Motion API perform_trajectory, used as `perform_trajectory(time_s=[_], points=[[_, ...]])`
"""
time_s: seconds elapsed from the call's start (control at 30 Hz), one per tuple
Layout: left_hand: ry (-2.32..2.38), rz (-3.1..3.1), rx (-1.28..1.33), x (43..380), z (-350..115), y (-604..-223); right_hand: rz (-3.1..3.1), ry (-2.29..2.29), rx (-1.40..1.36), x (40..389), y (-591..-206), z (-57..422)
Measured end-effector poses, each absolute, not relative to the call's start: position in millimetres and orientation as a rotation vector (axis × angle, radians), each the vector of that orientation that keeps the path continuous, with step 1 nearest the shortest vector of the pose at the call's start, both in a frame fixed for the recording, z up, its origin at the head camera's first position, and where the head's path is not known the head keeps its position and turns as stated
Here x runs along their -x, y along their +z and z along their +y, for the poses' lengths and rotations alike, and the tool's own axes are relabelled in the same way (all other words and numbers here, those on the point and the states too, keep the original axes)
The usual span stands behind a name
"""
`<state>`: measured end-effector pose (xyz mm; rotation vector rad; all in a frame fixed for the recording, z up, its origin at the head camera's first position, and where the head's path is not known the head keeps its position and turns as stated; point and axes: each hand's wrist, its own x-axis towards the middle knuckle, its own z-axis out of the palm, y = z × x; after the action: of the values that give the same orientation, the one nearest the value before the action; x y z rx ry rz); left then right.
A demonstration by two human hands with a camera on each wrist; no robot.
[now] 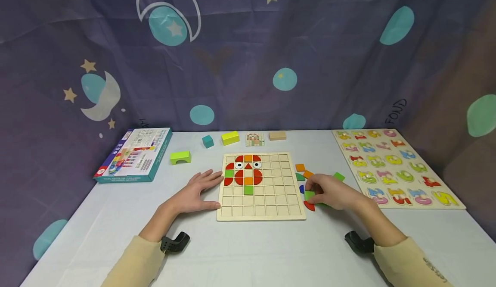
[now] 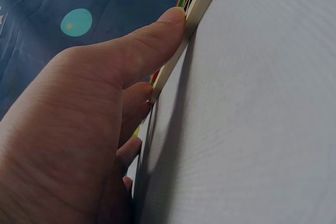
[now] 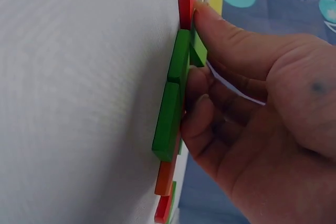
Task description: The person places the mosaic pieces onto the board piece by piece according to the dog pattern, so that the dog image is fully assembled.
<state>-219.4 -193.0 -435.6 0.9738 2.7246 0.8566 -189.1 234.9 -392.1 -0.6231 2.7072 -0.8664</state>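
A square wooden grid board [image 1: 273, 201] lies on the table, with red, orange and green tiles and two eye tiles forming a figure at its upper left. My left hand [image 1: 195, 193] rests against the board's left edge, thumb and fingertips touching the rim; the left wrist view shows the thumb [image 2: 157, 35] on that rim. Right of the board, my right hand [image 1: 333, 192] pinches a light green square tile [image 1: 309, 195] between thumb and fingers. A red curved tile [image 1: 309, 206] lies just below it. In the right wrist view, dark green tiles [image 3: 169, 119] lie beneath the curled fingers.
Orange tiles [image 1: 300, 167], a blue tile [image 1: 301, 189] and a green tile [image 1: 339, 176] lie around the right hand. Behind the board are several blocks, including a yellow block [image 1: 230, 138], and a pattern card [image 1: 255, 139]. A box [image 1: 135, 153] stands left, a number puzzle [image 1: 395, 168] right.
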Motion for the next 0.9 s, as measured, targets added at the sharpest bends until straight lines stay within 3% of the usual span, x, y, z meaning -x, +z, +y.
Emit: perform_trajectory(time_s=[0.53, 0.9], points=[[0.841, 2.723, -0.945, 219.7, -192.6, -433.9, 2.749, -0.915, 0.624, 191.7, -385.1, 239.0], [0.875, 2.722, -0.969, 218.7, -192.3, -434.8, 2.695, -1.001, 0.71, 196.1, -381.0, 206.0]])
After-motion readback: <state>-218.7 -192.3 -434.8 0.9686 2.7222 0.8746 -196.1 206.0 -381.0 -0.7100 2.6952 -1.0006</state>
